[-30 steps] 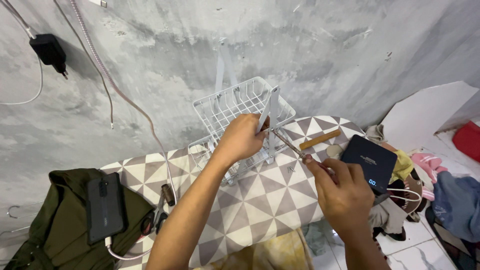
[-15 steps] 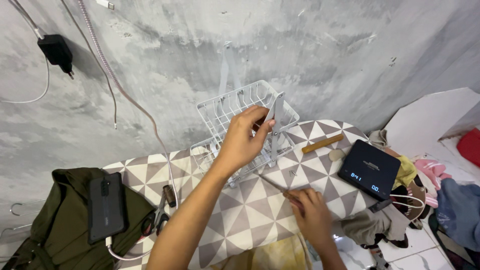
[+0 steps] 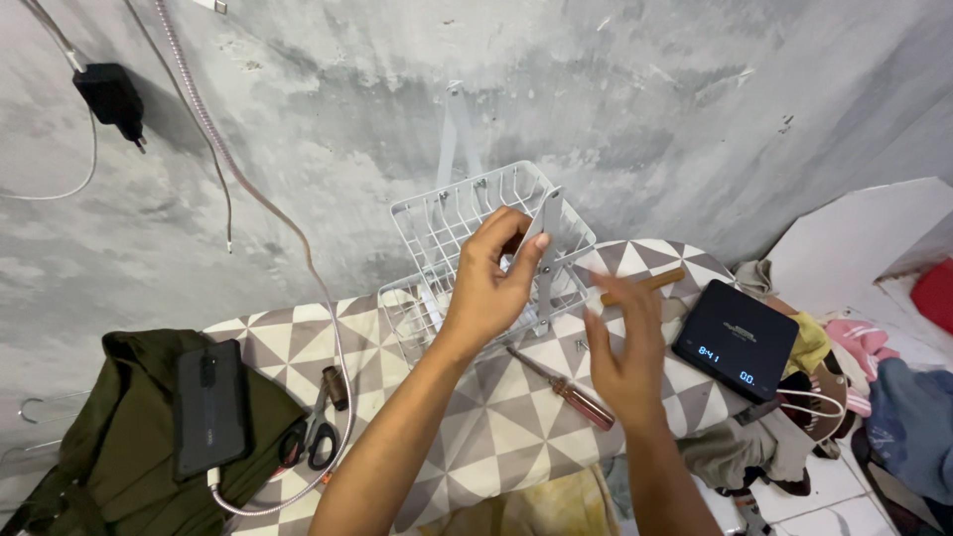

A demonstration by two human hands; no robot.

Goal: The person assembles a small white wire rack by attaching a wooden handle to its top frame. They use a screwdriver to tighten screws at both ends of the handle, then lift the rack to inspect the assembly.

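A white wire basket (image 3: 437, 223) stands tilted on the triangle-patterned tabletop (image 3: 476, 437) against the grey wall. My left hand (image 3: 491, 288) grips a white upright bracket (image 3: 549, 238) at the basket's front right side. My right hand (image 3: 620, 347) hovers just right of the basket with fingers spread and nothing in it. A screwdriver with a reddish handle (image 3: 576, 397) lies on the tabletop below and between my hands.
A black digital scale (image 3: 740, 339) sits at the table's right end, with a wooden handle (image 3: 650, 283) behind my right hand. At the left are a dark phone (image 3: 208, 407) on an olive jacket (image 3: 89, 447), plus scissors (image 3: 316, 437). Clothes (image 3: 893, 397) are piled at the right.
My right hand lowered the screwdriver onto the tabletop, let go of it and rose empty toward the basket. My left hand kept its grip on the bracket.
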